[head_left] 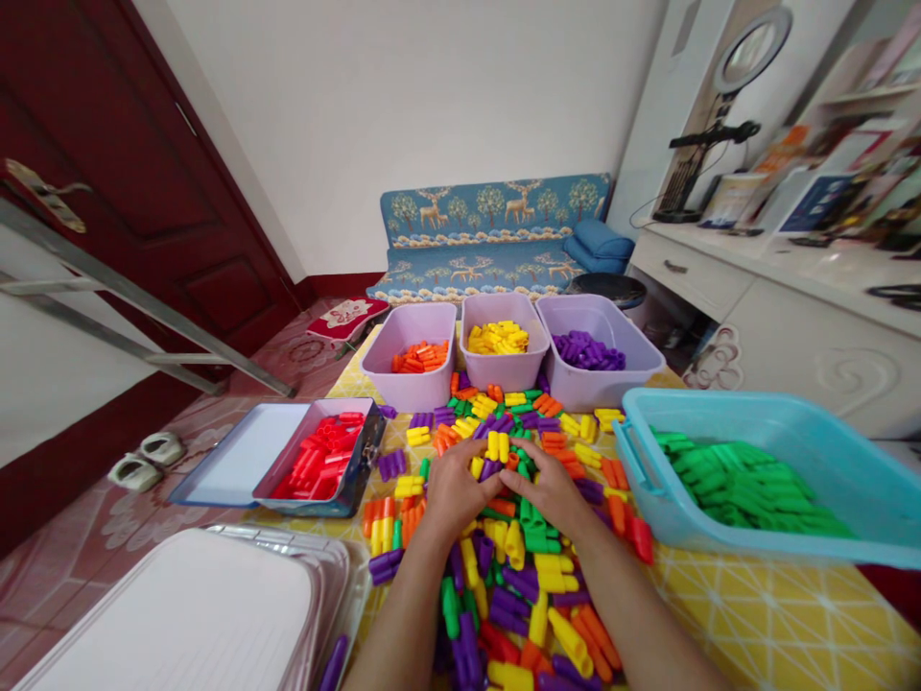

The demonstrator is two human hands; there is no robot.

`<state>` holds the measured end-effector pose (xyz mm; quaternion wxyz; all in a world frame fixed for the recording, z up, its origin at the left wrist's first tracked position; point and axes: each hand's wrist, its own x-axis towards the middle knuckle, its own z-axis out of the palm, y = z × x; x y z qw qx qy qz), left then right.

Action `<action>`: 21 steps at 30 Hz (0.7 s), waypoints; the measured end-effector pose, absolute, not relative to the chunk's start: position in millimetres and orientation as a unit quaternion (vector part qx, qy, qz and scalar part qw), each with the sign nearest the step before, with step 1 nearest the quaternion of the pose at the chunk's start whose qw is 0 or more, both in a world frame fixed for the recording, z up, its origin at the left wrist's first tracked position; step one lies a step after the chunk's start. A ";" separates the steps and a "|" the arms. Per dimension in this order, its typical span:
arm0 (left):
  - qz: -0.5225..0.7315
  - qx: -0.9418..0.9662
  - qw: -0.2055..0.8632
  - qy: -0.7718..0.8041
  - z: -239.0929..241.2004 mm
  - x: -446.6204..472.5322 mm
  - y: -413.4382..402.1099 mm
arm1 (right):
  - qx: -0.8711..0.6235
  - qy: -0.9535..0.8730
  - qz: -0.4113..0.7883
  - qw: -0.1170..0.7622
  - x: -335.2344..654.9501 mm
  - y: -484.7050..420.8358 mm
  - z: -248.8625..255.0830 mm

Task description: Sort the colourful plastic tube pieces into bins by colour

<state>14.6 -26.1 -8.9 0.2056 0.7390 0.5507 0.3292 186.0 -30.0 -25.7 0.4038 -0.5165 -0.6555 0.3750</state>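
A loose heap of small tube-shaped plastic pieces (pixel 514 581) in yellow, purple, orange, green and red covers the middle of the table. Both my hands reach into it, close together. My left hand (pixel 457 485) curls in from the left, and my right hand (pixel 551 485) from the right, thumbs nearly meeting. Between their fingertips stands a joined yellow plastic piece (pixel 497 445), with yellow and purple pieces just below it. The fingers bend around this small cluster; their undersides are hidden.
Behind the heap stand lilac bins of orange (pixel 407 392), yellow (pixel 504 372) and purple pieces (pixel 604 389). A blue tub (pixel 748 408) of green pieces is at right. An open case (pixel 366 470) of red pieces sits left, with white lids (pixel 179 614) nearer me.
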 end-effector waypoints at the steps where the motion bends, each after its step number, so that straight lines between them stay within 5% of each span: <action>1: 0.329 0.739 0.206 0.551 -8.7 14.7 -26.3 | -0.517 -0.655 0.375 0.405 186.1 -30.1 -25.6; 21: 0.330 0.740 0.207 0.548 -9.1 14.6 -26.1 | -0.518 -0.654 0.375 0.405 186.6 -29.7 -28.4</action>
